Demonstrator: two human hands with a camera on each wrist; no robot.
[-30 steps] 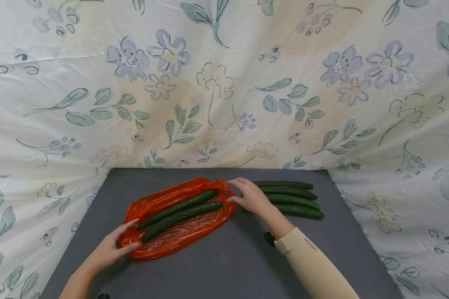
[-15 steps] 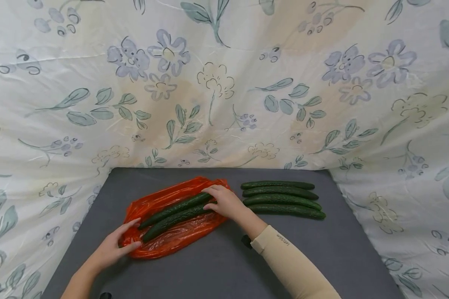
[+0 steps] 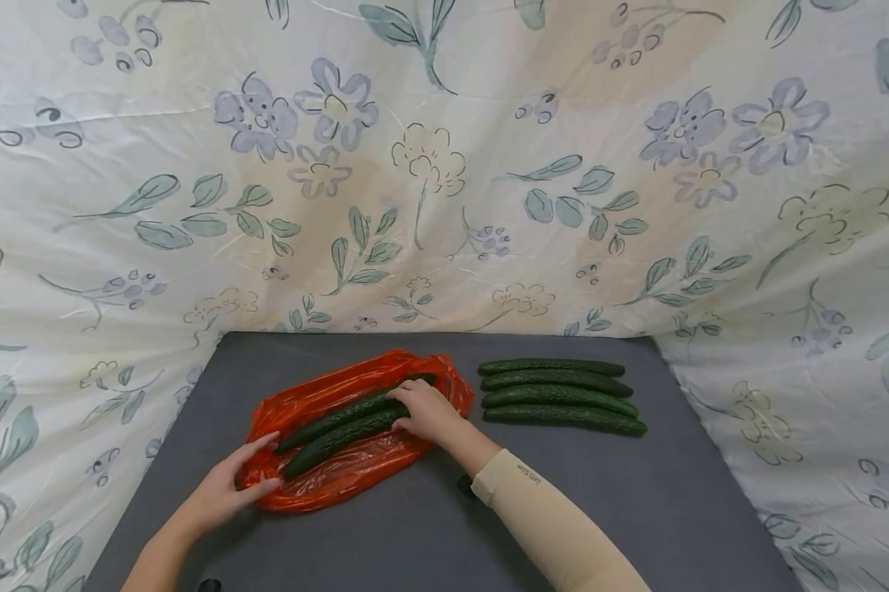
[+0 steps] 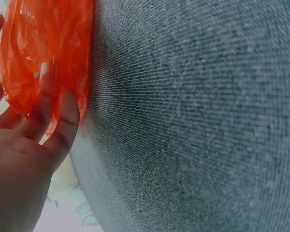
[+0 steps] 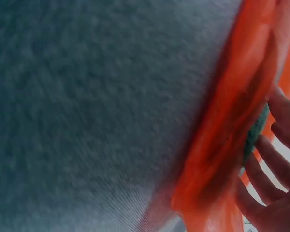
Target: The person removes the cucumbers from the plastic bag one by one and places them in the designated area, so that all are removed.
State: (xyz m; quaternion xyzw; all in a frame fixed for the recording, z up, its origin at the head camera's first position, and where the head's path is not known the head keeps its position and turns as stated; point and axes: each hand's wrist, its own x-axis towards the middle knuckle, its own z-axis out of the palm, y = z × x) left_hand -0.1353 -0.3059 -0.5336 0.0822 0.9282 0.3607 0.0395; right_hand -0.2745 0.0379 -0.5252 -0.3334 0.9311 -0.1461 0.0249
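Observation:
Two long, dark green cucumbers, a far one (image 3: 340, 416) and a near one (image 3: 333, 446), lie side by side on a crumpled orange-red plastic bag (image 3: 355, 478). My right hand (image 3: 428, 413) reaches over their right part, thumb and fingers bent about the near cucumber. The right wrist view shows its fingers (image 5: 266, 181) against a strip of green above the bag's edge. At the bag's left end is my left hand (image 3: 218, 485), thumb and fingers spread to either side. In the left wrist view its fingertips (image 4: 67, 104) touch the plastic.
To the right, several more cucumbers (image 3: 560, 395) lie in a neat row on the dark grey table (image 3: 429, 543). Floral fabric (image 3: 444, 271) hangs behind the table and along both sides.
My right hand has come left from beside the bag's right end, over the bag and onto the cucumbers in it. My left hand stays at the bag's left end.

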